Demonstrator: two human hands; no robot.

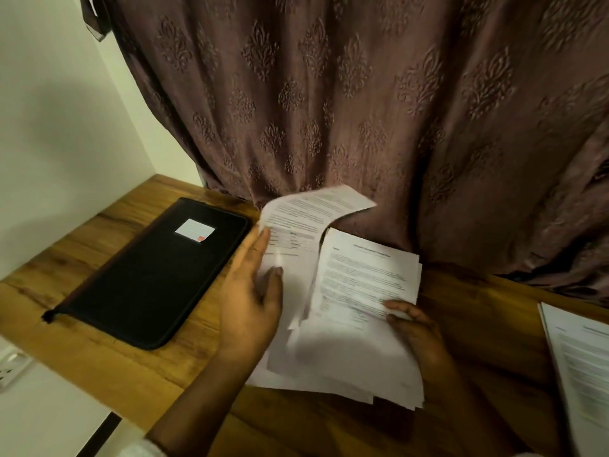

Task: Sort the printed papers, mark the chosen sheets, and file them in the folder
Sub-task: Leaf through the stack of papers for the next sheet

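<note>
Curtain: a brown curtain (pixel 362 94) with a raised floral pattern fills the upper frame and hangs down to the far edge of the table, hiding whatever is behind it.
Wall: a pale wall (pixel 49 127) stands at the left, partly in shadow.
Table: a wooden table (pixel 478 311) runs across the lower frame; its near and right parts are cut off.
Folder: a black zip folder (pixel 148 282) lies closed and flat on the left of the table, well left of the papers, with a small white label (pixel 195 229) bearing a red mark; its writing is unreadable.
Stack of printed papers: the stack of printed papers (pixel 359 282) is at the middle of the table, fanned unevenly, its near half blurred and shadowed; the print is too soft to read.
Second pile: a second pile of papers (pixel 580 351) lies at the right edge, cut off by the frame.
Lifted sheet: one lifted sheet (pixel 306 212) curls up off the stack's left side toward the curtain, its top corner bent over.
Left hand: the left hand (pixel 250 291) lies against the lifted sheet's left edge, fingers nearly straight, thumb on the sheet's face; whether any finger goes behind the sheet is hidden.
Right hand: the right hand (pixel 415 328) grips the stack at its right edge, thumb on top, other fingers hidden underneath.
Sleeve: a white sleeve (pixel 141 450) shows at the bottom edge, mostly cut off.
White object: a white object (pixel 10 364) sits at the left edge below the table, too blurred to identify.
</note>
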